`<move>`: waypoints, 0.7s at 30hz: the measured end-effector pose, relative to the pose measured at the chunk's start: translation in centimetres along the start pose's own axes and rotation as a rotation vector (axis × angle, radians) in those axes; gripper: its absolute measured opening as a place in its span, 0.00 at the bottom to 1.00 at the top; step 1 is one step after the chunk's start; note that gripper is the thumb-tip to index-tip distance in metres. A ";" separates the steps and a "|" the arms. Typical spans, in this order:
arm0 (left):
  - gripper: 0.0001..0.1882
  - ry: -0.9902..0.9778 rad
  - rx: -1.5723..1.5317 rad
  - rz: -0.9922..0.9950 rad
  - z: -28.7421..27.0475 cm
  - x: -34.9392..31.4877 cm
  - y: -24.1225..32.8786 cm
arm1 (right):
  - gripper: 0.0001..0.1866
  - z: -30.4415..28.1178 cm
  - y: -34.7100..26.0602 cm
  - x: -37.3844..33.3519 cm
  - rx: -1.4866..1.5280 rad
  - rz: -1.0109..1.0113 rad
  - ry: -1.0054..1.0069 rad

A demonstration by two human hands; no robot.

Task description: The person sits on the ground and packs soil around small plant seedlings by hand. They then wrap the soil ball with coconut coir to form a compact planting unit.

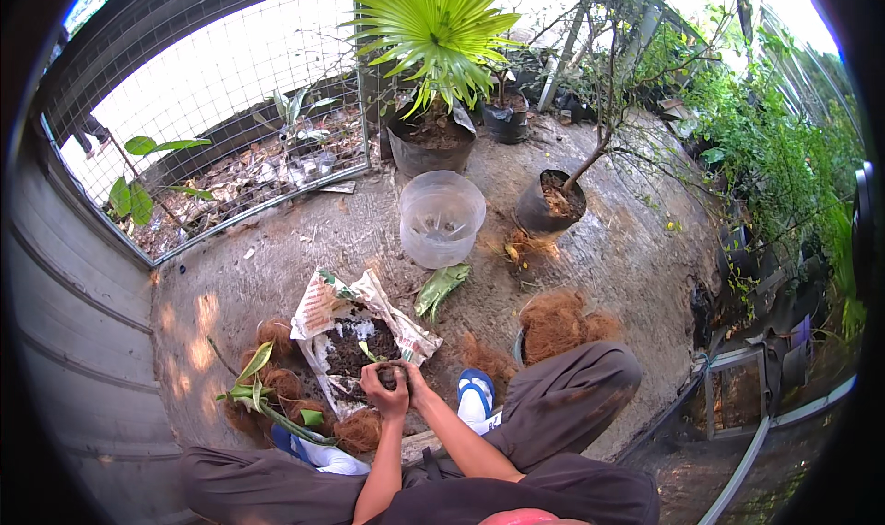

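Above an open white sack of dark soil (341,352), my left hand (383,392) and my right hand (417,383) are cupped together. Both close around a dark clump of soil (395,372), and a small green leafy cutting (371,352) pokes up out of it. My fingers hide most of the clump. Left of the sack sit several balls of brown fibre (281,384), with a long-stemmed leafy plant (253,387) lying across them. Just beyond the sack a cut green leaf (442,291) rests on the concrete.
A clear plastic tub (442,219) stands past the sack. Loose brown fibre (557,330) heaps over a container near my right knee. Potted plants in black bags (551,202) and a broad fan-leaved plant (433,32) stand farther back. Wire mesh (249,110) borders the left; shrubs (765,147) crowd the right.
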State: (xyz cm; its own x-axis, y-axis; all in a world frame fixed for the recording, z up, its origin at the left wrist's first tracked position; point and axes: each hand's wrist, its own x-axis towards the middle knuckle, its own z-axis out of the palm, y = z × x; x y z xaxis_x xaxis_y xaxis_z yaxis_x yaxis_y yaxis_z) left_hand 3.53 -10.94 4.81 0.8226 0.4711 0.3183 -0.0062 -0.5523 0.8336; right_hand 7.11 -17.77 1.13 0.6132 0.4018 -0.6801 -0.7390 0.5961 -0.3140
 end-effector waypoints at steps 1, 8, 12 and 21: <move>0.19 0.026 -0.015 -0.008 0.2 -0.1 0.2 | 0.18 -0.4 0.2 0.4 0.039 -0.013 -0.002; 0.15 0.007 0.093 -0.007 -1.0 0.4 -1.3 | 0.16 -1.9 3.0 3.2 0.165 0.212 -0.047; 0.16 -0.097 0.123 0.077 0.4 -0.1 0.2 | 0.18 -6.7 3.7 6.9 0.259 0.098 -0.215; 0.21 -0.058 -0.066 0.003 -0.5 0.5 -0.6 | 0.16 -0.8 0.5 1.4 0.123 0.027 -0.022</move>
State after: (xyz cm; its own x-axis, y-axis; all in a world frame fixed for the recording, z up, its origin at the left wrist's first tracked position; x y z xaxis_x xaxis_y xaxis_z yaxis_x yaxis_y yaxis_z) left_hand 3.70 -10.02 4.65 0.8540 0.4281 0.2956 -0.0445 -0.5059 0.8614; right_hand 7.36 -17.40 -0.50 0.6006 0.4334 -0.6719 -0.7161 0.6654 -0.2109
